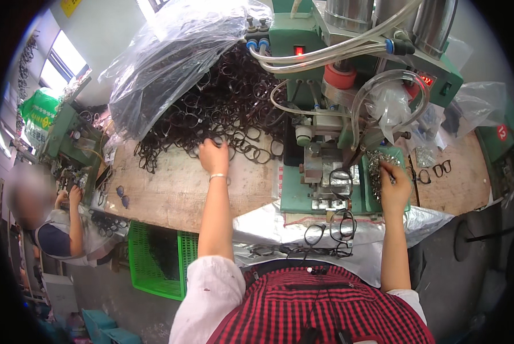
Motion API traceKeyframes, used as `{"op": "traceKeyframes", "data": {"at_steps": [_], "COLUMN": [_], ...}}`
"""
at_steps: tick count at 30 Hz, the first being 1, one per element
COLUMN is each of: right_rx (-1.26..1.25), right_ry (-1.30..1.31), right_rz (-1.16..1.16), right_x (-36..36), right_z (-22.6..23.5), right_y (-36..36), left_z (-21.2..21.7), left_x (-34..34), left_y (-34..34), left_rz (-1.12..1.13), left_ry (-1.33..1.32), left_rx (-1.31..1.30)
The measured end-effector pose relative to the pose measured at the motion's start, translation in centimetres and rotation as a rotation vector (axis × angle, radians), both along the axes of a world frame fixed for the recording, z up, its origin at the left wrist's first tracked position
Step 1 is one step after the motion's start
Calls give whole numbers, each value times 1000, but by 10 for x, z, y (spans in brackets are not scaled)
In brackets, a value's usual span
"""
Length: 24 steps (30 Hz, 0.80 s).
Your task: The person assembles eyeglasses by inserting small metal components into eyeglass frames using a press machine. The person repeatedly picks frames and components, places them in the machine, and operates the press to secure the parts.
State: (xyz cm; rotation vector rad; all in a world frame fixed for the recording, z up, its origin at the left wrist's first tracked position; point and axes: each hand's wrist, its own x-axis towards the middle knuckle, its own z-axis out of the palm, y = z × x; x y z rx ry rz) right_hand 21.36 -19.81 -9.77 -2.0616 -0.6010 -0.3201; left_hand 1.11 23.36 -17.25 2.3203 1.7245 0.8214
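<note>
At the near edge of a big pile of dark eyeglass frames (182,117), my left hand (214,156) has its fingers curled on an eyeglass frame. My right hand (395,186) reaches into a heap of small silvery metal parts (377,162) in a green tray to the right of the machine. Its fingers are pinched together, and what lies between them is hidden. Between my hands stands a green bench machine (291,198) with a metal fixture. One dark frame (341,179) sits at the fixture. Several more frames (315,234) lie on silvery sheeting before me.
Clear plastic sheeting (154,74) covers part of the pile. Air hoses (326,60) loop across the machine. A few frames (434,171) lie on the right of the table. Below the left edge is a green crate (154,286). Another person (68,229) works at far left.
</note>
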Motion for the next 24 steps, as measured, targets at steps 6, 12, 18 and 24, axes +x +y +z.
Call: {"op": "traceKeyframes", "data": {"at_steps": [6,12,18,24], "right_rx": [121,132,312,646], "right_ry": [43,77,95,395], "right_rz": [-72,204,304,357], "right_x": [-2,-36,-36,-52], "right_z": [-34,50,59,42], "right_y": [-87,-23,50,57], "left_z": [9,14,21,51], "left_x": [-52,-71,-52,-41], "left_y": [-27,-8,-59,-135], "left_rz": [-248,-240,-298,-453], "left_ry": [-113,33,-429,-1109], "left_rx": [-299,-396,38,-420]}}
